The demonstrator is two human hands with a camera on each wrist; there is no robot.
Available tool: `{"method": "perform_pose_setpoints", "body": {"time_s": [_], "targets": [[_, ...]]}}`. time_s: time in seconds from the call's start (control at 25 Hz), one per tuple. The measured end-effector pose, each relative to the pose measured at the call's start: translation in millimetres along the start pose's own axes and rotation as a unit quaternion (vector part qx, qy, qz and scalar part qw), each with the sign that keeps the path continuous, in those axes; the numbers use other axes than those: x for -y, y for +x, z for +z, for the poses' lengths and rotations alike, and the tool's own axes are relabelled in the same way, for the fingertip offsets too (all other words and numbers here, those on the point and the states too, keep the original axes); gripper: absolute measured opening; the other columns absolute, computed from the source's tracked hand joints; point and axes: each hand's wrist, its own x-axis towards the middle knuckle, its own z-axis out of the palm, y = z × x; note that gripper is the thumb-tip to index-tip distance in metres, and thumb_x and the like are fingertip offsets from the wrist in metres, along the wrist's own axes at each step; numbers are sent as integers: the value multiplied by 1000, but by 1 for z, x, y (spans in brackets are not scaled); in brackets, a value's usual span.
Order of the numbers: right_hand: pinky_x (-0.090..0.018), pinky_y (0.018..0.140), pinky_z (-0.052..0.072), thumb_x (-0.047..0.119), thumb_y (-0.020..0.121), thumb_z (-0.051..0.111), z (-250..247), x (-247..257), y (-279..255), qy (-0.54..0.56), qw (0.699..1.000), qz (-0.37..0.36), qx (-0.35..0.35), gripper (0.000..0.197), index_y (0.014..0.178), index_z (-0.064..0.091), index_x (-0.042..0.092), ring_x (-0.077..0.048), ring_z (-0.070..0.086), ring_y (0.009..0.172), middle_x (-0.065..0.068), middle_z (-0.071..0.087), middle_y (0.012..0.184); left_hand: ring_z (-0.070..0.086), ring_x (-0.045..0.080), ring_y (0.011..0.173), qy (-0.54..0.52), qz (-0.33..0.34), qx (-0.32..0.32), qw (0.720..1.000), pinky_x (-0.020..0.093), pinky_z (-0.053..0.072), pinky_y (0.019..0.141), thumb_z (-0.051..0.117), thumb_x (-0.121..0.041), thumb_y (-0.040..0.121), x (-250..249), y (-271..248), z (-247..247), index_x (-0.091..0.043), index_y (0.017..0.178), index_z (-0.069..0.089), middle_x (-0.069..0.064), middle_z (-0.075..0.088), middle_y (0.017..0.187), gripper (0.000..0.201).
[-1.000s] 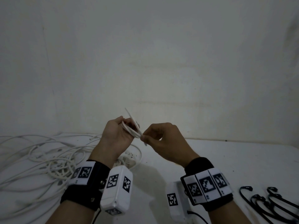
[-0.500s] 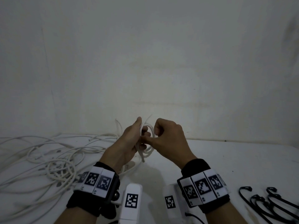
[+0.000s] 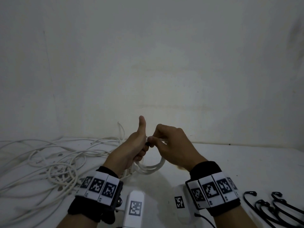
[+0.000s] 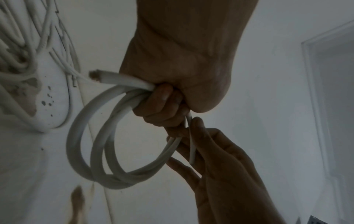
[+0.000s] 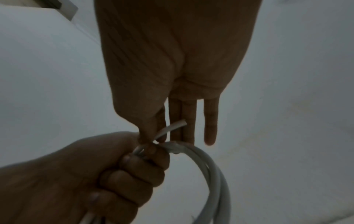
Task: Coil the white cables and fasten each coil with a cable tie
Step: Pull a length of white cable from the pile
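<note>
Coil (image 3: pixel 153 168) of white cable hangs mid-frame above table (image 3: pixel 246 162), left hand (image 3: pixel 133 150) fisted round its top, thumb up. Right hand (image 3: pixel 172 148) pinches thin white tie end (image 5: pixel 172 128) at the bundle. Loose cables (image 3: pixel 49 162) lower left; black ties (image 3: pixel 276 208) lower right.

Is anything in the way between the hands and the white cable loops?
No. The left hand already grips the white coil in its fist, and the right hand pinches a thin white end right at that grip. The black cable ties lie on the table by the right wrist.
</note>
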Motion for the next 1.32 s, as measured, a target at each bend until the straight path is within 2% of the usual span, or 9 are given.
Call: {"method": "perform_pose_setpoints", "body": {"time_s": [0.16, 0.4, 0.6, 0.76, 0.88, 0.96, 1.12, 1.24, 1.32], "targets": [[-32, 68, 53, 26, 103, 49, 8, 3, -3, 108, 993, 36, -2, 22, 88, 46, 11, -17, 66, 75, -6, 69, 84, 20, 8, 42, -91, -14, 63, 994, 20, 20, 39, 18, -87, 79, -2, 1, -6, -22, 43, 53, -4, 27, 54, 82], [-25, 58, 47, 22, 103, 50, 7, 3, 0, 133, 985, 55, -90, 22, 86, 44, 10, -3, 63, 63, -5, 67, 76, 25, 4, 35, -217, -29, 110, 970, 17, 29, 36, 57, -66, 84, -5, 1, -6, -18, 72, 57, -9, 29, 48, 49], [-23, 58, 44, 27, 104, 48, 10, 0, 1, 172, 961, 133, -173, 23, 86, 44, 13, -8, 54, 59, -3, 70, 82, 50, 11, 45, -263, -21, 64, 962, 31, 50, 61, 62, -64, 79, 1, 5, 2, -14, 75, 66, -5, 42, 48, 51], [-20, 60, 45, 26, 103, 49, 11, 1, 1, 208, 938, 173, -215, 21, 87, 46, 13, -4, 58, 61, 3, 66, 76, 22, 8, 38, -269, 7, 29, 963, 23, 39, 45, 52, -71, 82, 1, 4, 14, -15, 73, 53, -6, 24, 53, 56], [-30, 63, 47, 27, 103, 48, 14, 0, 2, 275, 912, 213, -217, 23, 89, 46, 10, -13, 58, 60, -1, 65, 75, 18, 7, 40, -262, 20, 6, 965, 19, 25, 36, 47, -75, 81, 0, 4, 15, -15, 73, 52, -6, 24, 53, 61], [-34, 63, 45, 28, 103, 48, 16, 2, 3, 319, 895, 230, -212, 24, 90, 46, 8, -13, 57, 53, -9, 66, 77, 20, 8, 40, -242, 20, 2, 970, 19, 23, 36, 45, -78, 79, 0, 4, 14, -16, 73, 52, -5, 29, 53, 63], [-24, 45, 45, 31, 105, 47, 6, 9, -2, 406, 875, 234, -123, 27, 98, 48, 4, -17, 56, 46, -15, 68, 85, 21, 7, 37, -223, 6, -44, 974, 19, 19, 35, 47, -82, 76, 0, 5, 5, -18, 64, 47, -6, 34, 50, 65], [-36, 59, 56, 34, 104, 48, -1, 9, -3, 487, 844, 222, -19, 25, 99, 52, 10, -23, 52, 47, -9, 60, 75, 19, 7, 38, -228, 14, -73, 971, 20, 19, 34, 51, -81, 74, -1, 7, -3, -17, 64, 47, -7, 30, 50, 64], [-34, 57, 54, 37, 104, 46, -2, 7, -3, 460, 863, 211, -2, 25, 95, 49, 14, -19, 41, 45, -6, 49, 69, 18, 7, 38, -231, 10, -67, 971, 19, 19, 33, 58, -78, 71, -3, 6, -3, -17, 66, 49, -7, 29, 50, 62]]}}
